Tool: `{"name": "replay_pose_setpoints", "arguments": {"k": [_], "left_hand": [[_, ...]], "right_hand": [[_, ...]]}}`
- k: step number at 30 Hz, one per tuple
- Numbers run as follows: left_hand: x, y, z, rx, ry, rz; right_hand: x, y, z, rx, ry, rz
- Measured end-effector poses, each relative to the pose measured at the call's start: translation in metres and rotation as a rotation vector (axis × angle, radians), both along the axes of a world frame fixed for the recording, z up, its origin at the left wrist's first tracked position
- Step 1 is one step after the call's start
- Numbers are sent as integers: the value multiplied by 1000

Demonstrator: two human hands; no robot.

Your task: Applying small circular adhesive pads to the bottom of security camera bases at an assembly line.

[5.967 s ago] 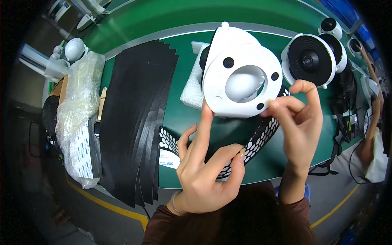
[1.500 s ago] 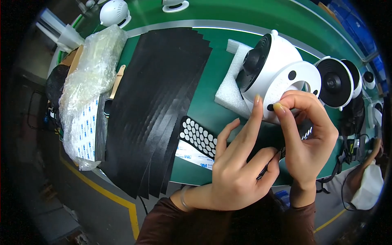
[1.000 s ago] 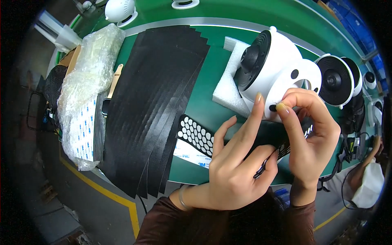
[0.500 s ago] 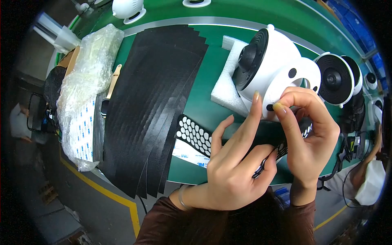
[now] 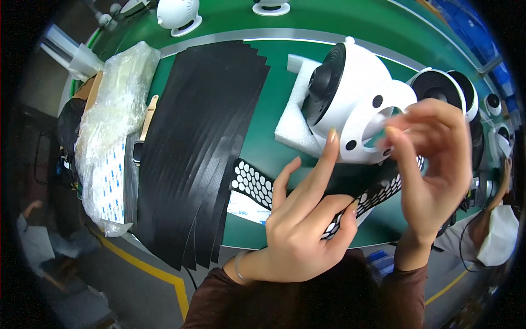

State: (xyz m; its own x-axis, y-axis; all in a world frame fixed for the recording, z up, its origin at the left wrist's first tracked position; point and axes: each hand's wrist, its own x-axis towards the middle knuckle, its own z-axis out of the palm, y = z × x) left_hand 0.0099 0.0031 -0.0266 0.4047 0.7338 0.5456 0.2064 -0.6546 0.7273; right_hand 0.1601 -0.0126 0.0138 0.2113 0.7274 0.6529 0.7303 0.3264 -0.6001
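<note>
A white rounded housing [image 5: 364, 71] with a black ridged front lies tilted on a white foam block [image 5: 296, 118]. Its ring-shaped white base [image 5: 356, 126] faces me and carries round black pads, one [image 5: 351, 145] at the lower left. Between the thumb and fingers of my left hand [image 5: 307, 236] is a black pad sheet [image 5: 253, 182] dotted with white round holes; the index finger points up against the base's lower left edge. My right hand [image 5: 438, 170] hovers before the base's right side, fingers bent and blurred, so I cannot see whether anything is between them.
A thick fan of black sheets [image 5: 197, 142] covers the table's left part. Beyond it lie a bubble-wrapped bundle [image 5: 118, 104] and a watch [image 5: 139, 151]. More white housings [image 5: 438, 90] stand at the right, others at the far edge. People sit at both sides.
My right hand has come off the lower left pad of the base and moved right. The view has shifted slightly; my left hand still holds the sheet.
</note>
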Motion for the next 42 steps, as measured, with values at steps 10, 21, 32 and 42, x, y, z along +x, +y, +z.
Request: {"name": "replay_pose_setpoints", "arguments": {"k": [10,21,32,42], "left_hand": [[-6,-2,-3,-21,-18,-65],[-16,-3,-4,3,1,-176],[-17,-2,6,58,29,-225],[-21,-4,3,72,-35,-223]], "right_hand": [[48,62,88,-591,-541,440],[145,197,85,-735,-790,-383],[166,230,-47,-1001,-953,-499],[110,247,-35,-293,-547,-494]]}}
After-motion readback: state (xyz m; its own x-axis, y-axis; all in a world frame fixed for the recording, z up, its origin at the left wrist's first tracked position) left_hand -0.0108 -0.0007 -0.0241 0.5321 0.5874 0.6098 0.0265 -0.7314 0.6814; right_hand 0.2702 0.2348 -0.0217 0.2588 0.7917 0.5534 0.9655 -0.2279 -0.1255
